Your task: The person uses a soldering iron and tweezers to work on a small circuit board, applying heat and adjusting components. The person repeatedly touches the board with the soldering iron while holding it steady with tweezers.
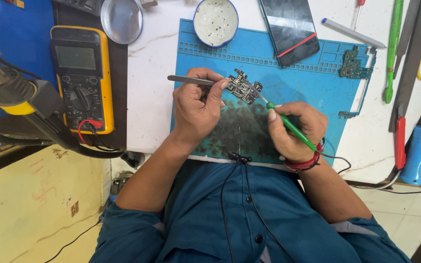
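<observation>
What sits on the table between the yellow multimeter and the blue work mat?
Nothing in the head view: only bare white marble tabletop separates the yellow multimeter from the blue work mat.

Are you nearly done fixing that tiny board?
Done: a phone lies set aside, and a second board is already out on the blue mat. In hand: the left hand pins the small board with tweezers while the right hand touches a green tool to it. Left: nothing is back together yet.
</observation>
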